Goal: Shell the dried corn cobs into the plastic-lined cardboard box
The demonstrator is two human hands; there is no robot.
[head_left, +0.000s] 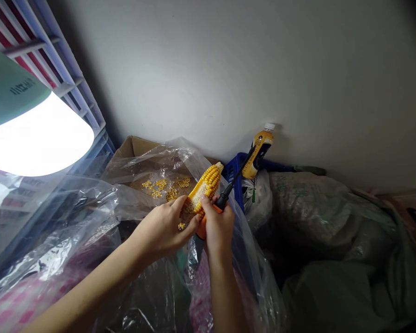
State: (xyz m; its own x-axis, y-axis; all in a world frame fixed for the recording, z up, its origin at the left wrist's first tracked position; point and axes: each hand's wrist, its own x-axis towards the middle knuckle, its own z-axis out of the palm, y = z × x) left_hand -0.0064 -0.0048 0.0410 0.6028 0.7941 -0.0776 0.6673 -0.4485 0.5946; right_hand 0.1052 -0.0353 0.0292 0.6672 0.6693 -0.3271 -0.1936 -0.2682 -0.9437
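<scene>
L hand point(162, 229) curled round corn cob point(204, 189), cob held above cardboard box point(133, 148) w/ loose kernels point(161, 187) on plastic sheet point(149, 159). R hand point(219, 229) fisted on orange-handled screwdriver point(229, 189), one fingertip on cob. Risk: tool slips off cob if forced, jabs L hand; kernels could fly past box into plastic folds.

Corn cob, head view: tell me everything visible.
The corn cob is tilted, tip up and right. Rows of yellow-orange kernels remain around a pale bare patch. The left hand grips its lower end, right-hand fingers touch it, and it is held above a plastic-lined cardboard box.
</scene>
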